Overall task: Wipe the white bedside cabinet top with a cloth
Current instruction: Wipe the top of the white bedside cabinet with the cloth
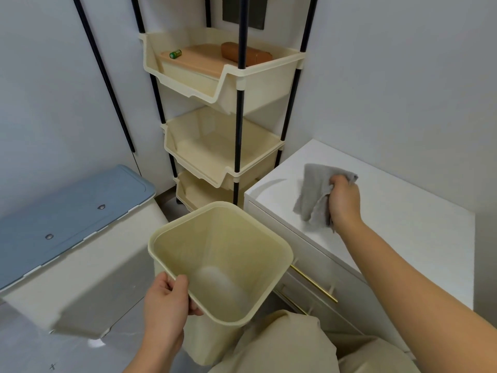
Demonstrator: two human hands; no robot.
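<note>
The white bedside cabinet [398,211] stands at the right, its top bare and bright. My right hand [344,200] grips a bunched grey cloth [313,195] that hangs down and touches the cabinet top near its left front part. My left hand [166,300] holds the near rim of a cream plastic bin [223,254], which is lifted and tilted toward me, beside the cabinet's front left corner. The bin looks empty inside.
A cream three-tier rack [223,114] on black poles stands behind the bin, with a board, a green battery and a brown item on its upper tier. A box with a blue lid [70,205] is at the left. Gold drawer handles [314,284] run along the cabinet front.
</note>
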